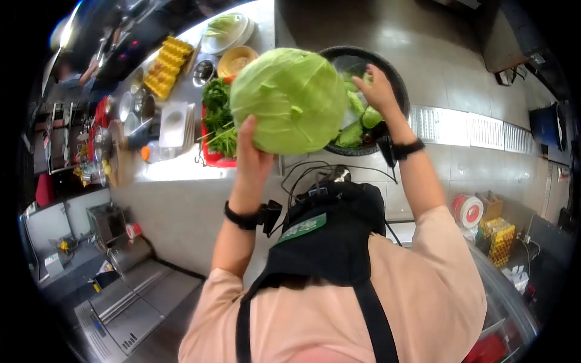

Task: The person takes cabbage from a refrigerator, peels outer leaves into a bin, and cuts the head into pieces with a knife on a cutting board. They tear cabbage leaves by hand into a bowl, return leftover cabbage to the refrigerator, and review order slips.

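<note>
A large pale-green cabbage (289, 100) is held up in front of me by my left hand (253, 148), whose thumb and palm press on its lower left side. The fingers behind the cabbage are hidden. My right hand (378, 94) is over a round black bin (396, 72) to the right of the cabbage. Its fingers are apart and slightly bent, with nothing plainly held between them. Loose green cabbage leaves (354, 130) lie in the bin below that hand. The cabbage covers part of the bin's left side.
On the steel counter to the left stand a red basket of leafy greens (219, 118), a yellow bowl (237, 60), white plates (227, 35), yellow egg trays (168, 66) and white trays (173, 125). Black cables (302, 166) hang near my apron. A floor drain grate (457, 127) lies right of the bin.
</note>
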`<control>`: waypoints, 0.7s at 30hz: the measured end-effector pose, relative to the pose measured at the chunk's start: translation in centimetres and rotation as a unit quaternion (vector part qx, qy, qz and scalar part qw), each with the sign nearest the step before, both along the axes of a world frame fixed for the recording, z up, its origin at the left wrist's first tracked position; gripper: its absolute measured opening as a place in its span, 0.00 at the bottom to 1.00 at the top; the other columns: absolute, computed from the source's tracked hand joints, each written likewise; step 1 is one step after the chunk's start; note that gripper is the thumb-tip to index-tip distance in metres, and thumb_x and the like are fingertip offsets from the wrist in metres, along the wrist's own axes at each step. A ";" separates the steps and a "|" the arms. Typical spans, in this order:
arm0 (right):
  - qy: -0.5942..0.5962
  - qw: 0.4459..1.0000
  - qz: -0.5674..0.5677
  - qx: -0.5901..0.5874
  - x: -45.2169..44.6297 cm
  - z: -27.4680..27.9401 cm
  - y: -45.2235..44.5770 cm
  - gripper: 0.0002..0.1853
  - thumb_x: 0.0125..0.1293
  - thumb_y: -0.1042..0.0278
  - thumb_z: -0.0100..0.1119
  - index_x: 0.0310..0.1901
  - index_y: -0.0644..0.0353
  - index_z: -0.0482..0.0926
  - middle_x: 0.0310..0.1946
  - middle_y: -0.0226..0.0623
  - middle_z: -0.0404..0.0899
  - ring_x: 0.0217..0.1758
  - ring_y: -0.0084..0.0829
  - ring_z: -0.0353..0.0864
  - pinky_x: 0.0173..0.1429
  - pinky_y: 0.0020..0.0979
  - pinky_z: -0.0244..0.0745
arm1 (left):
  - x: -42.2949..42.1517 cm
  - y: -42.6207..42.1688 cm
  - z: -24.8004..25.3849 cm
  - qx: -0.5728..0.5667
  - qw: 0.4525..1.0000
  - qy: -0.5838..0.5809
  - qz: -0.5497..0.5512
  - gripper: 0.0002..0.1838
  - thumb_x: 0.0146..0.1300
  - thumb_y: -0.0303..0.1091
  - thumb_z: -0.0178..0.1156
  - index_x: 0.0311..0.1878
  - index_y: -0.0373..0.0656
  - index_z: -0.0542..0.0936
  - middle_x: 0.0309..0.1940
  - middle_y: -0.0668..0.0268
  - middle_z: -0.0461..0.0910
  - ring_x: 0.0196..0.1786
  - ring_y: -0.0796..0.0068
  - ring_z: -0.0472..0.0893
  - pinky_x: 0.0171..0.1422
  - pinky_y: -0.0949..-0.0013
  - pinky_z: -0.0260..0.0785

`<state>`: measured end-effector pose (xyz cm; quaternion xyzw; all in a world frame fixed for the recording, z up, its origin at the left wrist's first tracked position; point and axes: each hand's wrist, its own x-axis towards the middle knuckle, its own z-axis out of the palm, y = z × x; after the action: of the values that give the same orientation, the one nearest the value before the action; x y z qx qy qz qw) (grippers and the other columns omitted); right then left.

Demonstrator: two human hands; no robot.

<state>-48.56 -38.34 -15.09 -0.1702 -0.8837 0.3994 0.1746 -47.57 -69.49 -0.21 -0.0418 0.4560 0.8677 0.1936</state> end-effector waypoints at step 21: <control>0.053 0.975 0.210 0.041 4.2 12.8 -14.7 0.18 0.53 0.74 0.58 0.47 0.61 0.69 0.43 0.47 0.73 0.48 0.51 0.77 0.47 0.45 0.76 | 0.7 -1.2 -0.3 -0.151 0.985 0.031 0.082 0.30 0.63 0.39 0.65 0.66 0.42 0.67 0.58 0.64 0.75 0.59 0.68 0.77 0.59 0.62 0.74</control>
<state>-44.32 -53.08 -2.28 0.0475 -0.9049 0.3991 0.1398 -46.91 -70.70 -0.50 -0.0811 0.5829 0.8024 0.0988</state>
